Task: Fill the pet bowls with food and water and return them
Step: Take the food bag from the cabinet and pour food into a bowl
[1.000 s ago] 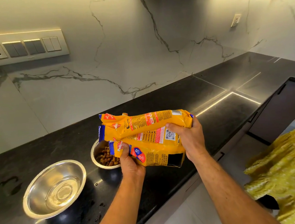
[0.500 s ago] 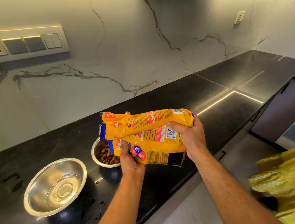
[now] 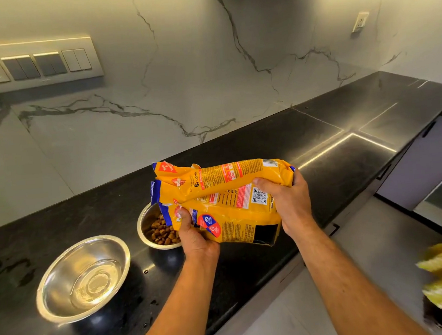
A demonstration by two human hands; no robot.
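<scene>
Over the black countertop (image 3: pixel 252 143), both hands grip a yellow pet-food bag (image 3: pixel 225 201): left hand (image 3: pixel 193 230) at its torn mouth above the kibble bowl (image 3: pixel 146 220), right hand (image 3: pixel 288 201) at its base. Left of it sits the water bowl (image 3: pixel 83 278). Filling looks about complete; next, probably righting the bag without spilling.

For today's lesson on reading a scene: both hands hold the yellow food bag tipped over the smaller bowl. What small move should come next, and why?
Probably tip the yellow pet food bag upright and draw it away. The left hand and right hand hold its torn mouth over the small steel bowl, which already holds brown kibble. The larger steel bowl already has water.
</scene>
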